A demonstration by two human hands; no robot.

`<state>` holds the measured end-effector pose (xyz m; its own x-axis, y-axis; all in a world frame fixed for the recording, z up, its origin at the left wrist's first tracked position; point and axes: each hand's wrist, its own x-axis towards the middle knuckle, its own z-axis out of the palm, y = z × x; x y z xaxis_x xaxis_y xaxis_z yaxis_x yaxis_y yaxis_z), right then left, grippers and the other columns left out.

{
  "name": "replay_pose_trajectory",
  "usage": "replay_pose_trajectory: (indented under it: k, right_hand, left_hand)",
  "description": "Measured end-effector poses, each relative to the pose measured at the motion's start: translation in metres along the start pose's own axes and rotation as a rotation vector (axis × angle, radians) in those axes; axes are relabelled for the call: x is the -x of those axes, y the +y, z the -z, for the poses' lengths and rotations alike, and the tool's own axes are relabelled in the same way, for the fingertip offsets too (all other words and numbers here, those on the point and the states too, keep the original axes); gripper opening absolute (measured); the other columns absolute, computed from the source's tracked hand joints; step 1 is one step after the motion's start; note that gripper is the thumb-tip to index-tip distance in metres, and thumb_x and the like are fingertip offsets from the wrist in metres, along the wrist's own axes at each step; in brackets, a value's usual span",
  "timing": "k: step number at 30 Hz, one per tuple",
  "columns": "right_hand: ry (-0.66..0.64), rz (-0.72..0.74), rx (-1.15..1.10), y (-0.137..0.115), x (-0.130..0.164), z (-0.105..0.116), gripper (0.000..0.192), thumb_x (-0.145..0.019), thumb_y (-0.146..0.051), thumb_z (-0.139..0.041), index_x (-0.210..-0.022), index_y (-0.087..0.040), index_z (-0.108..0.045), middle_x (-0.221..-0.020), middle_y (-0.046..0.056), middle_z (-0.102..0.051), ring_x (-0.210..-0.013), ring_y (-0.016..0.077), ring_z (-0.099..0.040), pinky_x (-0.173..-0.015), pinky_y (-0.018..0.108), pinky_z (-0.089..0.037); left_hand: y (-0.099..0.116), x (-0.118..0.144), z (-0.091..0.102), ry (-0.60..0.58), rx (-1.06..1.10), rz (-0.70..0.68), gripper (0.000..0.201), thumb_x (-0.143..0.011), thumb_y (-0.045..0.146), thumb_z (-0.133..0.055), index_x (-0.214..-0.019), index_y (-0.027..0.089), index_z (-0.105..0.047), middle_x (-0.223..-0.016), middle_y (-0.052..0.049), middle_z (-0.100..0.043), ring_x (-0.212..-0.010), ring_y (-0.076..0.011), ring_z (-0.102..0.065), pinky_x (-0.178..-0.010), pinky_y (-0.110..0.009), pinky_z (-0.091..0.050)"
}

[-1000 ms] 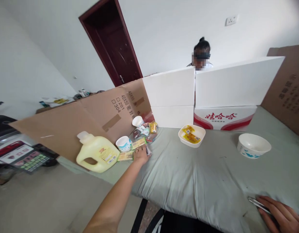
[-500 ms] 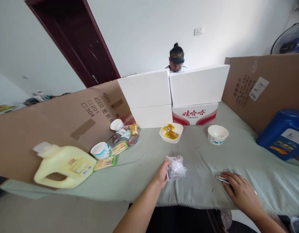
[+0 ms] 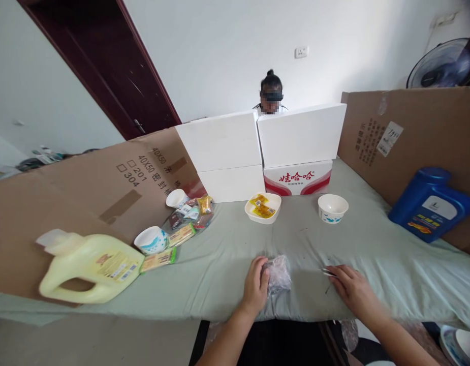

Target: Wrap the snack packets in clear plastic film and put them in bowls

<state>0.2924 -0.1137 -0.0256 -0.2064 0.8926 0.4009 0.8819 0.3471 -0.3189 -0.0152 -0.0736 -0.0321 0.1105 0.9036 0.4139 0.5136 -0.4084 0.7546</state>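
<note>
In front of me, my left hand (image 3: 257,284) is closed around the left edge of a crinkly clear plastic packet (image 3: 279,275), which is low over the near part of the cloth. Its contents look whitish and are hard to make out. To the right, my right hand (image 3: 355,291) holds a slim silver metal tool (image 3: 328,272). Two narrow tips seem to poke out past the fingertips, and the rest is under the hand. Beyond the packet stands a white square bowl (image 3: 263,219) with yellow-brown sachets (image 3: 262,205) in it.
A patterned paper bowl (image 3: 333,209) is at right, near a blue jug (image 3: 429,206). At left are a yellow jug (image 3: 95,267), another paper bowl (image 3: 151,240) and several food packets (image 3: 182,234). Cardboard (image 3: 402,127) and white boxes (image 3: 227,183) wall the table; a person (image 3: 271,96) sits behind.
The packet has come lower and nearer the table's front edge with my left hand. My right hand has shifted left, towards the packet, with the silver tool. The view has turned slightly right.
</note>
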Motion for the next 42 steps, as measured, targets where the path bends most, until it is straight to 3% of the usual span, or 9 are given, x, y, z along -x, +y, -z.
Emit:
replay_pose_trajectory:
  k: [5,8,15,19,27,32,34,37,42]
  right_hand:
    - [-0.156,0.158,0.000,-0.092,-0.039,0.000,0.025,-0.095,-0.028,-0.048,-0.117,-0.027,-0.060,-0.093,0.004,-0.065,-0.081,0.0166,-0.063,-0.074,0.028,-0.047]
    - [-0.266,0.189,0.067,-0.115,-0.052,-0.002,0.021,-0.089,-0.022,-0.057,-0.108,-0.025,-0.063,-0.089,0.003,-0.065,-0.082,0.0185,-0.064,-0.071,0.027,-0.045]
    - [-0.328,-0.071,0.199,-0.046,-0.035,0.008,0.017,-0.090,-0.022,-0.052,-0.096,-0.023,-0.068,-0.086,0.004,-0.065,-0.076,0.0182,-0.064,-0.066,0.028,-0.043]
    - [-0.204,-0.146,0.288,-0.021,-0.022,0.006,0.019,-0.090,-0.025,-0.052,-0.100,-0.023,-0.068,-0.092,0.007,-0.066,-0.089,0.0244,-0.061,-0.075,0.035,-0.044]
    - [0.064,0.048,0.006,-0.062,-0.025,-0.010,0.021,-0.092,-0.028,-0.050,-0.106,-0.022,-0.064,-0.107,0.008,-0.063,-0.100,0.0241,-0.057,-0.086,0.040,-0.045]
    - [0.050,0.177,-0.148,-0.096,-0.044,-0.017,0.025,-0.091,-0.023,-0.051,-0.115,-0.021,-0.058,-0.118,0.010,-0.060,-0.114,0.0245,-0.053,-0.096,0.042,-0.044]
    - [0.003,0.218,-0.153,-0.108,-0.053,-0.022,0.037,-0.086,-0.021,-0.056,-0.124,-0.020,-0.053,-0.127,0.011,-0.056,-0.122,0.0266,-0.048,-0.098,0.045,-0.042]
    - [-0.100,0.247,-0.127,-0.119,-0.064,-0.028,0.053,-0.080,-0.020,-0.063,-0.131,-0.020,-0.048,-0.134,0.013,-0.052,-0.120,0.0284,-0.049,-0.095,0.045,-0.044]
    - [-0.263,0.282,-0.125,-0.110,-0.053,-0.013,0.035,-0.083,-0.009,-0.053,-0.116,-0.022,-0.060,-0.105,0.006,-0.063,-0.097,0.0206,-0.056,-0.085,0.033,-0.046]
  left_hand:
    - [-0.003,0.006,0.001,-0.065,0.127,-0.012,0.041,-0.100,0.040,-0.030,-0.132,0.020,-0.047,-0.134,-0.012,-0.053,-0.126,-0.0219,-0.048,-0.108,-0.044,-0.036]
    - [-0.002,0.004,0.006,-0.042,0.120,-0.082,0.038,-0.100,0.041,-0.034,-0.128,0.021,-0.051,-0.131,-0.011,-0.054,-0.125,-0.0231,-0.048,-0.107,-0.046,-0.037]
    - [0.013,0.004,0.009,-0.083,-0.122,-0.335,0.062,-0.074,0.065,-0.066,-0.116,0.020,-0.060,-0.112,-0.012,-0.057,-0.104,-0.0283,-0.054,-0.090,-0.047,-0.047]
    - [0.020,0.004,0.004,-0.107,-0.083,-0.342,0.026,-0.085,0.045,-0.063,-0.095,0.022,-0.069,-0.098,-0.008,-0.060,-0.095,-0.0228,-0.056,-0.085,-0.040,-0.049]
    - [-0.003,0.034,0.019,0.410,0.428,0.347,0.032,-0.081,0.050,-0.063,-0.086,0.019,-0.058,-0.082,-0.002,-0.061,-0.078,-0.0170,-0.060,-0.073,-0.027,-0.049]
    - [-0.008,0.056,0.044,0.671,0.249,0.266,0.021,-0.085,0.041,-0.059,-0.090,0.021,-0.053,-0.096,-0.004,-0.059,-0.087,-0.0180,-0.059,-0.077,-0.031,-0.050]
    - [0.003,0.057,0.050,0.598,0.024,0.005,0.012,-0.088,0.028,-0.055,-0.098,0.021,-0.054,-0.103,-0.006,-0.057,-0.098,-0.0201,-0.057,-0.087,-0.036,-0.048]
    - [0.024,0.045,0.050,0.203,-0.287,-0.339,0.027,-0.088,0.014,-0.049,-0.113,0.021,-0.055,-0.116,-0.009,-0.058,-0.113,-0.0241,-0.053,-0.097,-0.043,-0.044]
    - [0.026,0.025,0.043,-0.088,-0.523,-0.325,0.034,-0.089,0.014,-0.047,-0.121,0.020,-0.055,-0.105,-0.009,-0.065,-0.099,-0.0241,-0.059,-0.085,-0.043,-0.051]
